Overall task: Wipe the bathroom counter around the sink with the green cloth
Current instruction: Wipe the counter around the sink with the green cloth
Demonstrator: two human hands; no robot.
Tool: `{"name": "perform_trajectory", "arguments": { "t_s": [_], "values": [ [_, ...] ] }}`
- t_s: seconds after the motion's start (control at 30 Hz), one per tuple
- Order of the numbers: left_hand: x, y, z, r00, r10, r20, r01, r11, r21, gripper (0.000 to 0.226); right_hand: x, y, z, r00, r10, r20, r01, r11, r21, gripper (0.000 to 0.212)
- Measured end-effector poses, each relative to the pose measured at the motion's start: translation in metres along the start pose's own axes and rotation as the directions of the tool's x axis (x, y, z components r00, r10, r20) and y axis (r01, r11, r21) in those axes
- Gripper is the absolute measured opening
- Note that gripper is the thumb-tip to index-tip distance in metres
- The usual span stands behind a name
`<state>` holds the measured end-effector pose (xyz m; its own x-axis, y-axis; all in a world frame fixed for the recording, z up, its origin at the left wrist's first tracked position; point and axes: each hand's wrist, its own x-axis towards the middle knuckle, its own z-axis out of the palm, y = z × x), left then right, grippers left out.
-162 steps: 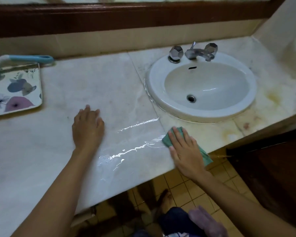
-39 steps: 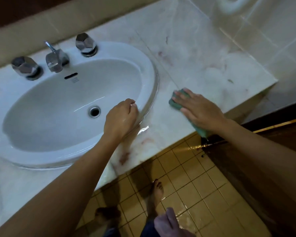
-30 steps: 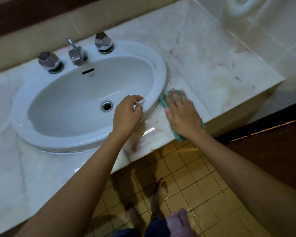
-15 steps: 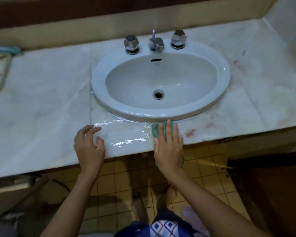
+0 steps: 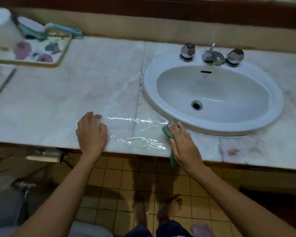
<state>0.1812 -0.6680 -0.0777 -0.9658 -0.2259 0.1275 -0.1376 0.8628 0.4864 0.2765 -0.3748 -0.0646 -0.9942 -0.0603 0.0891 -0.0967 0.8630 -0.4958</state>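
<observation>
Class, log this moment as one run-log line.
right hand: presses green cloth on counter by sink rim | left hand: rests on counter | wet streaks between hands

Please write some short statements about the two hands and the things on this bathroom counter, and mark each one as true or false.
1. The right hand presses the green cloth onto the counter at the front-left rim of the sink. True.
2. The left hand holds the tap. False: the left hand rests on the counter, left of the cloth.
3. Wet streaks shine between the two hands. True.
4. The flowered tray lies to the right of the sink. False: the flowered tray lies at the far left, towards the back of the counter.
</observation>
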Motion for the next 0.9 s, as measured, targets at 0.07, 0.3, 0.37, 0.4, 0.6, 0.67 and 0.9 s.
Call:
{"name": "perform_trajectory", "arguments": {
  "t_s": [0.07,0.3,0.37,0.4,0.6,0.67,0.9],
  "values": [
    [0.0,0.001,0.0,1.0,-0.006,-0.016,0.006,1.0,-0.009,0.034,0.028,-0.014,0.013,0.998,-0.015,0.056,0.022,0.992,-0.124,0.053],
    [0.003,-0.002,0.001,1.0,0.005,-0.024,-0.005,1.0,-0.001,0.035,0.096,-0.068,0.049,0.972,0.024,0.234,0.035,0.969,-0.246,0.054],
    [0.003,-0.004,0.001,0.999,0.02,-0.033,-0.02,1.0,0.001,0.035,0.103,-0.089,0.06,0.949,-0.061,0.31,0.142,0.959,-0.247,0.055],
    [0.003,-0.004,0.001,0.999,0.03,-0.031,-0.03,1.0,-0.001,0.034,0.102,-0.097,0.065,0.936,-0.117,0.332,0.205,0.948,-0.243,0.055],
    [0.002,-0.009,-0.001,0.999,0.041,-0.02,-0.042,0.996,-0.076,0.032,0.066,-0.103,0.073,0.833,-0.405,0.376,0.483,0.865,-0.139,0.052],
    [0.001,-0.01,-0.001,0.999,0.036,-0.009,-0.037,0.996,-0.085,0.035,0.051,-0.094,0.068,0.797,-0.466,0.385,0.537,0.838,-0.097,0.049],
    [-0.006,0.024,-0.004,0.992,-0.125,0.025,0.127,0.976,-0.177,0.024,0.006,-0.05,0.024,0.85,-0.344,0.399,0.311,0.939,0.147,0.041]
  ]
}}
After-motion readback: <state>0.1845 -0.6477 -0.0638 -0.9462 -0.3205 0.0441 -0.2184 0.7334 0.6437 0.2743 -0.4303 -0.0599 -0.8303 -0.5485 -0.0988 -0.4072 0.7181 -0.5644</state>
